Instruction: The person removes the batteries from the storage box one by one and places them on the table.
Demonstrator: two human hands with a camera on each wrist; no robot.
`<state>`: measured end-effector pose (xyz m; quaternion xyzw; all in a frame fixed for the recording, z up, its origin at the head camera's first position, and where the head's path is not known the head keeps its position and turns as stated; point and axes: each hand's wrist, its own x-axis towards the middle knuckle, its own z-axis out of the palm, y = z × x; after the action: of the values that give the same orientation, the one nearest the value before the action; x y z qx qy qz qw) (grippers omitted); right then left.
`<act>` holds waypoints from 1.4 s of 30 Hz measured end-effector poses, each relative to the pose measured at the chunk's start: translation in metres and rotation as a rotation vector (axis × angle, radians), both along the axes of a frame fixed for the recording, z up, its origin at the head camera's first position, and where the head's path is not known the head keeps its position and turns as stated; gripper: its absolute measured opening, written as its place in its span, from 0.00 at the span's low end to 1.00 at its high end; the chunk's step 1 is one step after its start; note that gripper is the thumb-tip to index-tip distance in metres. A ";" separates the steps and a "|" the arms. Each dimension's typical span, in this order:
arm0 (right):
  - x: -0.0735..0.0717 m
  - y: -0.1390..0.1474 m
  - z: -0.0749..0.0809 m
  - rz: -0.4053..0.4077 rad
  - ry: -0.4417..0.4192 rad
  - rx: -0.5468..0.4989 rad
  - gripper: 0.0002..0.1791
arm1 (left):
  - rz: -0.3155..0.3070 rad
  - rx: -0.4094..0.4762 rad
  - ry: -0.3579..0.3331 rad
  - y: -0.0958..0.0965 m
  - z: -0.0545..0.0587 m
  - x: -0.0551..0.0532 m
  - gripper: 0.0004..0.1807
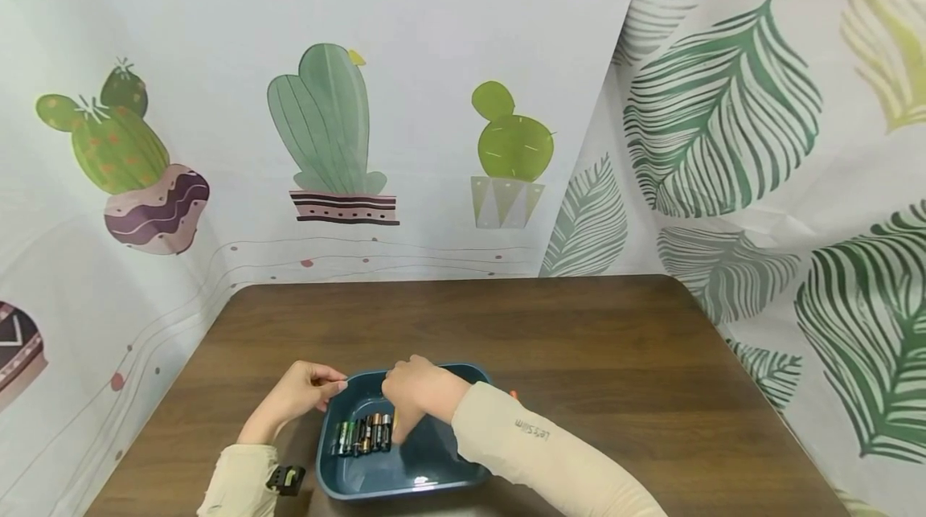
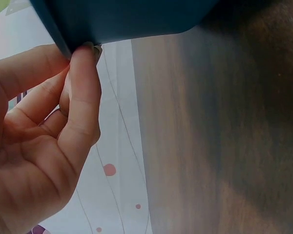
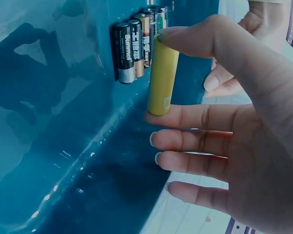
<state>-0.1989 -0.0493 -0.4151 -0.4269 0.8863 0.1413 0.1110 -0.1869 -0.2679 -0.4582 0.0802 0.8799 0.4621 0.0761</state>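
A yellow cylindrical battery (image 3: 162, 77) sits pinched end to end in the right hand (image 1: 414, 390), over the dark teal plastic tray (image 1: 405, 475) beside a row of batteries (image 1: 362, 433). The left hand (image 1: 304, 390) pinches the tray's rim on the brown wooden worktop (image 1: 593, 340).

Glossy smooth teal plastic tray (image 1: 340, 478), dark matt wood-grain surface (image 1: 593, 340), yellow battery (image 3: 162, 78) with smooth satin wrap, printed glossy-label batteries (image 3: 134, 46), beige cloth sleeve (image 1: 535, 453)
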 end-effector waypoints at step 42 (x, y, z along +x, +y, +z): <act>0.001 0.085 0.026 0.086 0.142 -0.355 0.24 | 0.030 -0.007 0.005 0.000 -0.005 -0.001 0.08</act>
<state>-0.1979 0.0358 -0.3895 -0.4660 0.8839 0.0170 -0.0349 -0.1881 -0.2684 -0.4632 0.0681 0.8829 0.4598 0.0673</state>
